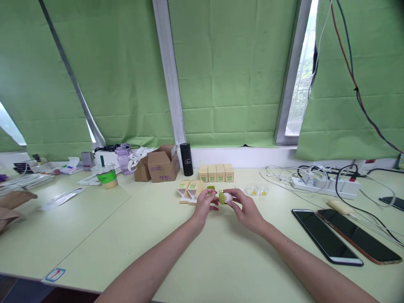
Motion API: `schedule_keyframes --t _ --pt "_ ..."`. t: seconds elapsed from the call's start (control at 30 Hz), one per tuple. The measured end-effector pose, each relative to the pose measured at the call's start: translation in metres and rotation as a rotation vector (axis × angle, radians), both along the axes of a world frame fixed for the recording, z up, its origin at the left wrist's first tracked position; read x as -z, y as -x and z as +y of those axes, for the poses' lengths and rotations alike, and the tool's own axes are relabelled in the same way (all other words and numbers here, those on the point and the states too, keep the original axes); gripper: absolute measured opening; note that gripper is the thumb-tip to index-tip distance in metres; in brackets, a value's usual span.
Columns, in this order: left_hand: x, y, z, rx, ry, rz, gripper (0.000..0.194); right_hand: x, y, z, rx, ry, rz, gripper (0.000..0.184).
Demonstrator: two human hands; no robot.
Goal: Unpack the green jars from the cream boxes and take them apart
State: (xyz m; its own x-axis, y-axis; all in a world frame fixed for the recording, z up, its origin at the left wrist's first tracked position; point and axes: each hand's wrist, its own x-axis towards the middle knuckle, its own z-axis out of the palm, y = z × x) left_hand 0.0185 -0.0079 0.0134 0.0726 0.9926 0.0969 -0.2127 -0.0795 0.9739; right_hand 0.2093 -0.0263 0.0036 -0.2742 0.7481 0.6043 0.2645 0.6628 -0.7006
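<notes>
A small rounded white object with a green part is pinched between the thumb and fingers of my right hand. Just left of its green end is my left hand, fingers bent but apart; whether they touch the green part is hard to tell. Behind the left fingers lies another small green piece, partly hidden. Two opened small cardboard boxes lie beside the left hand. A clear plastic tray with yellow spots sits beyond the right hand.
A row of several closed small boxes stands behind the hands. Further left are a black cylinder, a brown carton and a drink cup. To the right lie two phones, a power strip and tangled cables.
</notes>
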Motion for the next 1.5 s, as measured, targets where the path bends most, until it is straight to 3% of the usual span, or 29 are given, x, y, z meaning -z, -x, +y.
schedule_keyframes --t 0.1,0.37,0.63,0.83,1.07,1.5 --pt "-0.001 0.000 0.000 -0.019 -0.028 0.017 0.038 0.002 0.001 0.006 -0.058 0.164 0.172 0.028" --pt "0.000 -0.002 0.001 -0.037 -0.115 0.094 0.029 0.003 0.004 0.014 -0.198 0.441 0.535 0.046" --pt "0.002 0.000 0.003 -0.133 -0.265 0.231 0.021 0.001 0.004 0.014 -0.183 0.575 0.641 0.053" --pt "0.001 -0.002 0.002 -0.106 -0.277 0.229 0.023 0.003 0.004 0.016 -0.114 0.548 0.567 0.050" --pt "0.003 -0.007 0.002 0.002 -0.198 0.166 0.042 0.003 0.005 0.017 -0.048 0.467 0.426 0.048" --pt "0.003 -0.012 -0.002 0.125 -0.192 0.072 0.046 0.009 0.007 0.014 0.026 0.298 0.308 0.032"
